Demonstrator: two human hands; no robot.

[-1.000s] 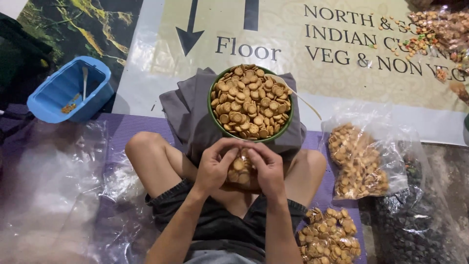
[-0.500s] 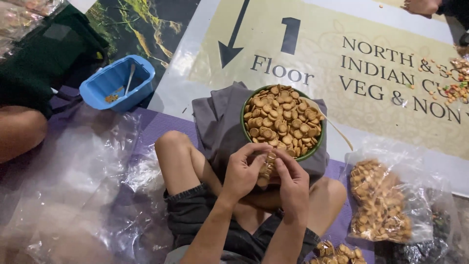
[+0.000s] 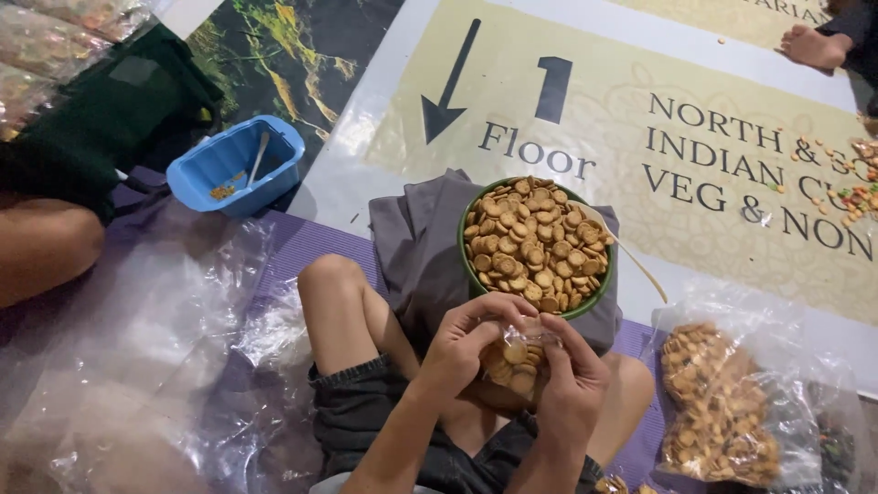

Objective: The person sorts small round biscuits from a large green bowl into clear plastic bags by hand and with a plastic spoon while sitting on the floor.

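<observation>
Both hands were brought together over the lap: the left hand (image 3: pixel 462 348) and the right hand (image 3: pixel 572 389) were pinched on the mouth of a small clear bag (image 3: pixel 514 361) partly filled with round biscuits, held just below the green bowl (image 3: pixel 476 274).

The step in hand was judged to be the filling or closing of that bag; the next move would seem to call for a firm pinch at the open top, with the bag kept upright so that nothing was spilled.

The floor was covered by a large printed banner (image 3: pixel 732 101), pale yellow with a white border, on which a dark arrow and dark lettering were set; a darker pictorial panel adjoined it on the left. A purple mat (image 3: pixel 302 242) was laid beneath the crossed legs, with crumpled clear plastic sheeting (image 3: pixel 137 366) spread over its left part. A grey cloth (image 3: pixel 412 238) was placed under the bowl, which was heaped with biscuits. Filled clear packets (image 3: pixel 722 402) of the same biscuits were laid at the right. A blue rectangular tub (image 3: pixel 233 165) holding a spoon was set at the upper left, beside a dark green bag (image 3: pixel 101 119). Loose coloured bits (image 3: pixel 846 197) were scattered at the far right, and another person's bare foot (image 3: pixel 809 46) was seen at the top edge.
</observation>
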